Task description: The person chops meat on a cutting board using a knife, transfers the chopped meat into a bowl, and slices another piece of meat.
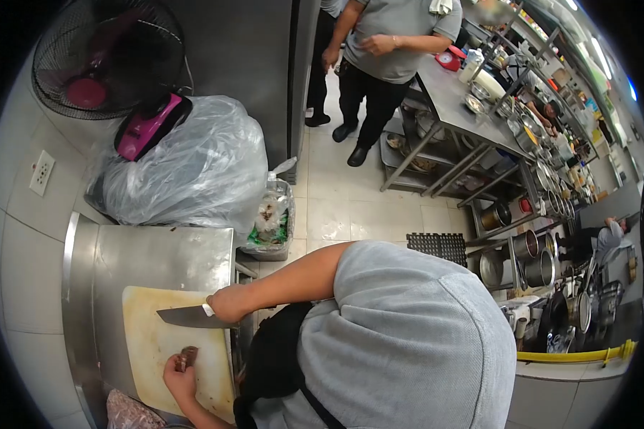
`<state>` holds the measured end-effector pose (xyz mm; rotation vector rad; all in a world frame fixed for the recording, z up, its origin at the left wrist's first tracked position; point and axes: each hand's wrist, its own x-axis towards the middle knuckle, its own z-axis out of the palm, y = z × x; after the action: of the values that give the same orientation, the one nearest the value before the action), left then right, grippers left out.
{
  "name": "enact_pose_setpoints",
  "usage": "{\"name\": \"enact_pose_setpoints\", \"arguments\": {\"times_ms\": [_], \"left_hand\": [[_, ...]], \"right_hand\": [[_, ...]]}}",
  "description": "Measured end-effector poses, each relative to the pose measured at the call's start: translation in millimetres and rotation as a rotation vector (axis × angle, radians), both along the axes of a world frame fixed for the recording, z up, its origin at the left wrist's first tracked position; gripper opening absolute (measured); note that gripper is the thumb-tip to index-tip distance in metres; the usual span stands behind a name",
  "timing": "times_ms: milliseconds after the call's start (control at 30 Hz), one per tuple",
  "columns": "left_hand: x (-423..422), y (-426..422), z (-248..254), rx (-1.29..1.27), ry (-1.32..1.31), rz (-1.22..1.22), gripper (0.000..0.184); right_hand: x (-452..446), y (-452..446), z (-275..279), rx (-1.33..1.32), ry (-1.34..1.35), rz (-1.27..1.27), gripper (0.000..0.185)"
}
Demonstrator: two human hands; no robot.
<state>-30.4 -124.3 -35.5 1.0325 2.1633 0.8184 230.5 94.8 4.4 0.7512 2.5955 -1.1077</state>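
Observation:
A knife [186, 316] is in my right hand [229, 303], whose fingers are wrapped round its handle at the right edge of the cutting board [147, 343]. The blade points left over the board, its flat side showing. Below it, my left hand [181, 380] grips a small piece of reddish-brown meat [187, 358] above the board. Blade and meat are apart. The board lies on a steel table [161, 250], and a clear bag of pinkish meat [129, 411] lies at its lower left.
A large clear plastic bag [193, 171] sits behind the table, near a fan [107, 64]. A lined bin [272, 247] stands beside the table. Other people [401, 50] stand in the aisle. Steel shelving [451, 93] with pots and bowls runs along the right.

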Motion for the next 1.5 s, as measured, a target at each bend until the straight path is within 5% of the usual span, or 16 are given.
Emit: {"name": "enact_pose_setpoints", "arguments": {"times_ms": [33,100,233,267,300,333,400,433,467,600,733,900,1100,1200,1300,1500], "left_hand": [[3,-2,-1,-0.003,0.0,-0.008,0.032],[8,-7,-7,-0.001,0.717,-0.07,0.038],[9,-15,-26,0.028,0.652,0.168,0.044],[0,-11,-64,0.31,0.439,0.171,0.047],[14,-33,-55,0.307,0.466,0.193,0.039],[30,-56,-41,0.303,0.494,0.216,0.033],[72,-36,10,0.235,0.626,0.135,0.026],[61,-23,-43,0.337,0.7,0.189,0.037],[70,-65,-12,0.344,0.693,0.249,0.038],[89,-26,-40,0.519,0.688,0.553,0.033],[111,-31,-36,0.339,0.768,0.45,0.024],[80,-50,25,0.171,0.542,0.155,0.041],[51,-44,-6,0.179,0.535,0.011,0.051],[51,-35,24,0.303,0.527,0.186,0.044],[61,-31,-1,0.469,0.517,0.261,0.032],[68,-19,-11,0.356,0.62,0.214,0.023]], "right_hand": [[-2,0,-6,-0.003,0.0,-0.008,0.04],[-8,0,-22,-0.097,-0.044,-0.059,0.04],[-11,-1,-23,-0.054,-0.045,-0.007,0.04],[-11,2,-27,-0.05,-0.018,-0.002,0.036],[-17,2,-30,-0.06,0.011,0.029,0.033],[-12,14,-5,0.198,-0.016,0.453,0.027],[-25,-1,12,-0.162,-0.065,0.065,0.031],[-13,19,25,0.123,-0.146,0.169,0.038],[-48,-6,38,-0.094,-0.229,0.117,0.042],[-31,14,29,0.144,-0.083,0.117,0.04],[-10,0,55,0.163,-0.214,0.158,0.035],[-21,5,35,0.145,-0.141,0.079,0.037],[-17,8,26,0.034,-0.164,0.021,0.037],[-21,8,47,0.127,-0.159,0.13,0.036],[-24,-3,71,0.187,-0.192,0.157,0.031],[-33,-21,99,0.363,-0.198,0.368,0.02]]}}
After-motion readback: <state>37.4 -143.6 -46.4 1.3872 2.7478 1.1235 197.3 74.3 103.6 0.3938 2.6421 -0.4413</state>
